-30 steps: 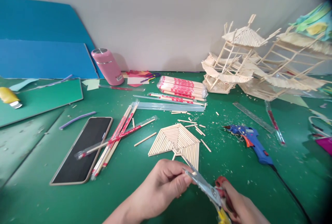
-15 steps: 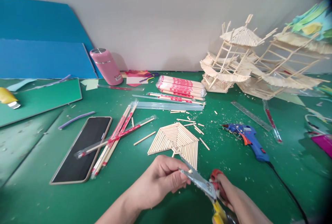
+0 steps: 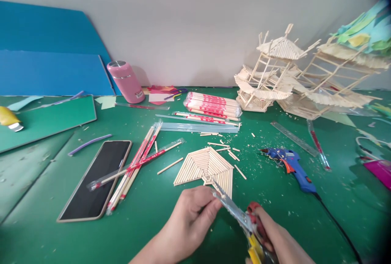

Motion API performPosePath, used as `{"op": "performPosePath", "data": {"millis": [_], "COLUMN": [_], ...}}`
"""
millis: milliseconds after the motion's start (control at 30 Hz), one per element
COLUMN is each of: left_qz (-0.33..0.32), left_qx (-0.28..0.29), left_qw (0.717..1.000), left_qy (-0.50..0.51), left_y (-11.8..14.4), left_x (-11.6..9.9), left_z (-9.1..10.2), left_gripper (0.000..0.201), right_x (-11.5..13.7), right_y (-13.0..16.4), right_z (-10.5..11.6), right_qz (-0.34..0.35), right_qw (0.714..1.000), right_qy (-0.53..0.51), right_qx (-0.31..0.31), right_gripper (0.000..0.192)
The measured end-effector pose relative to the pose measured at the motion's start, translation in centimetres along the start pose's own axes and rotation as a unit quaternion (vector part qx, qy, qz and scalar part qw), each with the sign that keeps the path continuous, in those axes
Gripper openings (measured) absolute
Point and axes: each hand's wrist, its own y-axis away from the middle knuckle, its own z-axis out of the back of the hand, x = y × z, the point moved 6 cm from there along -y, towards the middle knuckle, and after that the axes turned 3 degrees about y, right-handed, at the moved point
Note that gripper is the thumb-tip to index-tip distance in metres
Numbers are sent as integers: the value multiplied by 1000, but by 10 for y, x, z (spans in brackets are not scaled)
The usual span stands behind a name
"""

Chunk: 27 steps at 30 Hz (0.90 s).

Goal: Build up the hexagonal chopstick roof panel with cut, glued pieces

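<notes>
My right hand (image 3: 271, 231) is closed around the red and yellow handles of a pair of scissors (image 3: 236, 211). The blades point up and left, and they sit nearly together at the fingertips of my left hand (image 3: 195, 213). That left hand is pinched, thumb against fingers; whatever it holds is mostly hidden by the fingers and blades. Just beyond the hands lies a flat panel of wooden sticks (image 3: 210, 162), laid in fan-shaped sections with a gap at the front. Short cut stick pieces (image 3: 233, 155) are scattered beside it.
A blue glue gun (image 3: 288, 162) with a black cord lies right. Left are a phone (image 3: 97, 178) and wrapped chopsticks (image 3: 139, 162). Behind stand a pink flask (image 3: 126, 80), a chopstick bundle (image 3: 212, 105) and stick-built pagoda models (image 3: 281, 72). A ruler-like strip (image 3: 293, 137) lies near the gun.
The scissor blades have closed from a wider gap at my left fingertips. My left hand has shifted slightly, and the pale stick end seen between the blades no longer shows.
</notes>
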Motion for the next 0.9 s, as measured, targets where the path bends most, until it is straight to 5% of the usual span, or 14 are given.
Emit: {"op": "performPosePath", "data": {"millis": [200,333,533,767,900], "left_qz": [133,110,-69,-47,-30], "left_qx": [80,34,-57,-35,-63], "left_qw": [954,981,991,997,997], "left_qy": [255,157,-105,-43,-12], "left_y": [2,1,4,1,2], "left_x": [18,16,-6,-7,0], "left_z": [-6,-6,-2,4,6], "left_gripper": [33,32,23,20,20], "right_x": [-16,-8,17,19,28], "right_y": [-4,-3,2,-1,-1], "right_z": [1,2,3,-8,-4], "right_qz": [-8,-3,90,73,97], "right_qw": [999,999,996,997,993], "right_qy": [1,-9,-19,-3,-16], "right_qx": [-32,-38,-20,-10,-57], "right_gripper": [17,17,48,53,47]}}
